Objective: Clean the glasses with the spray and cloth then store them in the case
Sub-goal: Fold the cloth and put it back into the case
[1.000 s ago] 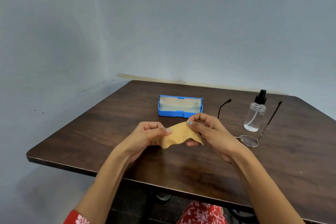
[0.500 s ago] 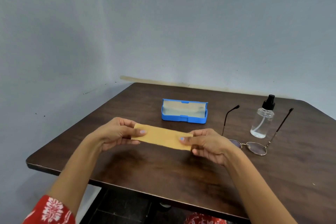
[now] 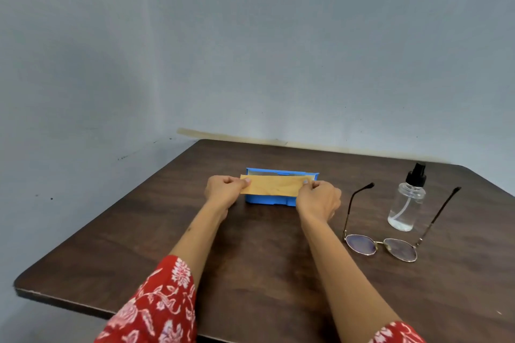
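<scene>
A folded tan rectangular cleaning cloth [image 3: 272,185] is being held stretched flat over the open blue plastic glasses case [image 3: 269,199], which is sitting toward the far middle of the dark brown wooden table [image 3: 250,273]. Its left end is being pinched by the left hand [image 3: 224,189] and its right end by the right hand [image 3: 319,200], fingers curled. To the right, round thin-metal-framed glasses [image 3: 381,248] are lying with temples unfolded, pointing away. Between the temples a clear plastic spray bottle with a black pump top [image 3: 407,200] is standing upright. No writing is being shown legibly anywhere.
</scene>
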The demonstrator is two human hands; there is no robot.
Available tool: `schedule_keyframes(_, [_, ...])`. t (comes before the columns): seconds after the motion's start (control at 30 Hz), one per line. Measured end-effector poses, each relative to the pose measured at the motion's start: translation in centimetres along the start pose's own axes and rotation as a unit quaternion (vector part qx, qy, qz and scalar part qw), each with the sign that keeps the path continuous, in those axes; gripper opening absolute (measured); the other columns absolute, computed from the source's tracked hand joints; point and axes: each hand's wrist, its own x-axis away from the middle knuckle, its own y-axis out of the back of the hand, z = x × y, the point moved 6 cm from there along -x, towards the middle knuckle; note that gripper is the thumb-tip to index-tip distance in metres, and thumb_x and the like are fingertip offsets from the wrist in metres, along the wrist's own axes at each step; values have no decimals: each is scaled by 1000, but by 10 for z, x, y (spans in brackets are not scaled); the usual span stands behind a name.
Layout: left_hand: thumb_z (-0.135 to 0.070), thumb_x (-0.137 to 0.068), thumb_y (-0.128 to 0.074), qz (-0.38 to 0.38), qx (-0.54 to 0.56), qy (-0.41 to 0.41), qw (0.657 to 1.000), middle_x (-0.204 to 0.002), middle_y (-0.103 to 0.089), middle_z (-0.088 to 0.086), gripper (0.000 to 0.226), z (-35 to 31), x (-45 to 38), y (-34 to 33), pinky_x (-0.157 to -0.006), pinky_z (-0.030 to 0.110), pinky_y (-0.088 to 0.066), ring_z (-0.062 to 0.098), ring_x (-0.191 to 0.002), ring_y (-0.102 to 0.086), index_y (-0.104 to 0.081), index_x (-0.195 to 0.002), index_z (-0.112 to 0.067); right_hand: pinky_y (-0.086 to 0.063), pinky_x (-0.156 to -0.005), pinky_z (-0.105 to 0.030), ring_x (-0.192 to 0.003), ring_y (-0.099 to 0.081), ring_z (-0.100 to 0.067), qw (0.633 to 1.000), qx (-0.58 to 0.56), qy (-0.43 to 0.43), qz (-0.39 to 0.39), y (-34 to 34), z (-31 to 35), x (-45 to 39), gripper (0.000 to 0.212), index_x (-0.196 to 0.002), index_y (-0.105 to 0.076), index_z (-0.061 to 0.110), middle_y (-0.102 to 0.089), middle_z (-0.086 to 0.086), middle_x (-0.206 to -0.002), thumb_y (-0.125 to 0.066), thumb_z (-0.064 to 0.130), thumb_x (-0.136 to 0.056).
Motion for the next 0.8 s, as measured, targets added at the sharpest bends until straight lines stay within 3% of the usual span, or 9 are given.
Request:
schedule_keyframes(0.07, [-25, -75, -77, -15, -18, -20, 1000, -81, -61, -5, 15, -1, -2, -5, -70, 26, -46, 13, -83, -55, -65, -67, -20, -34, -98, -38, -120, -40, -32, 1000, 19, -6, 1, -1, -3, -4, 24, -108, -64, 7, -43, -14, -130, -51, 22, -95])
schedule_keyframes(0.13, [-23, -74, -77, -20, -33, -55, 998, -74, -63, -8, 16, -4, -3, -9, -66, 24, -41, 10, -80, -56, -67, -62, -18, -35, -97, -36, -119, -41, -32, 999, 30, -9, 3, -2, -7, -9, 23, -107, -65, 7, -42, -14, -130, -52, 22, -94])
schedule_keyframes(0.27, [-22, -74, -77, -29, -97, -124, 987, -68, -63, -7, 14, -12, -5, -16, -71, 24, -41, 11, -79, -58, -69, -64, -18, -41, -83, -32, -113, -49, -33, 999, 43, -11, 3, -6, -11, -17, 22, -103, -68, 9, -45, -13, -126, -55, 23, -93])
schedule_keyframes(0.37, [-20, -75, -77, -34, -119, -154, 980, -65, -61, -9, 13, -12, -6, -19, -66, 20, -41, 7, -73, -57, -68, -65, -18, -41, -74, -30, -105, -55, -31, 998, 55, -19, 1, -9, -14, -22, 21, -104, -69, 12, -53, -12, -122, -57, 23, -91])
schedule_keyframes(0.57, [-12, -76, -75, -41, -152, -187, 970, -78, -68, 1, 10, -8, -3, -24, -71, 26, -49, 12, -80, -61, -69, -68, -13, -36, -59, -26, -87, -60, -24, 997, 73, -30, -7, -9, -17, -29, 14, -98, -72, 14, -66, -10, -105, -63, 19, -88])
schedule_keyframes(0.67, [-12, -77, -74, -48, -170, -196, 965, -82, -68, 5, 6, -9, -2, -24, -80, 36, -54, 19, -89, -62, -70, -72, -9, -35, -59, -26, -85, -60, -24, 996, 84, -29, -13, -8, -17, -30, 12, -96, -73, 17, -68, -8, -99, -65, 18, -86])
schedule_keyframes(0.8, [-9, -77, -72, -59, -192, -197, 960, -84, -70, 5, 1, -10, 0, -24, -79, 33, -54, 19, -87, -64, -72, -76, -10, -36, -60, -25, -89, -63, -26, 995, 96, -20, -17, -8, -18, -30, 11, -93, -73, 19, -69, -7, -98, -68, 17, -83])
